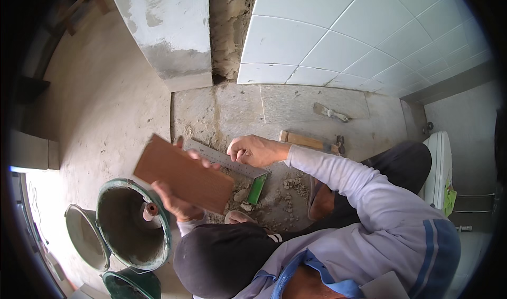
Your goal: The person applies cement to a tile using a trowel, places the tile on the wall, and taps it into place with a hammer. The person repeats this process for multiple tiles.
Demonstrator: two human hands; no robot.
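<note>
We see a plain reddish-brown rectangular slab [182,175] above a silvery-grey square [224,161] whose short arm [257,188] is bright green. The floor [105,93] runs from dusty beige to mottled grey; near its edge along the wall we find a whitish-grey trowel [331,112], then a tan hammer handle [309,141] further in. Our wall tiles [317,40] are glossy white, crossed by a grid of thin joint lines. Our sleeve [330,164] is pale lavender-grey, striped blue and whitish higher up; our collar [346,289] is light blue, our trousers [406,164] black. The biggest bucket [127,181] is dark green, stained grey-brown inside.
</note>
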